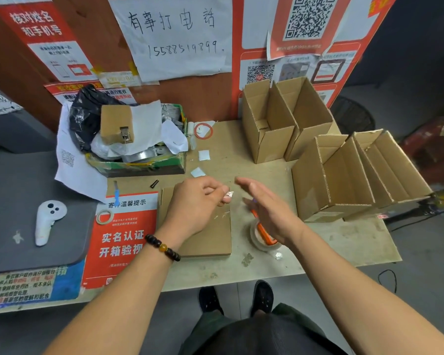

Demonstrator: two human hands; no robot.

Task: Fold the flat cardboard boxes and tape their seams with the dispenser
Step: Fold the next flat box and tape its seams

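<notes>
Tape dispenser (263,233) lies on bench (344,242) under right hand (269,208), fingers straight, holding nothing; left hand (195,203) pinches crumpled tape scrap (228,194) over flat box (205,237) at centre; scrap may stick to fingers, delaying fold; folded boxes (344,175) upper right.

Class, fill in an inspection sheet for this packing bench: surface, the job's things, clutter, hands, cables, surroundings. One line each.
Surface: worn table with stains and scraps.
Job's things: flat cardboard under the left hand; tape dispenser on the table beneath the right hand; four folded boxes standing open at the right.
Clutter: junk-filled carton, loose tape ring, white controller, paper scraps.
Hands: left hand pinches a crumpled tape scrap; right hand open, holding nothing.
Cables: black cable on the floor at right.
Surroundings: notices and QR posters on the wall.
</notes>
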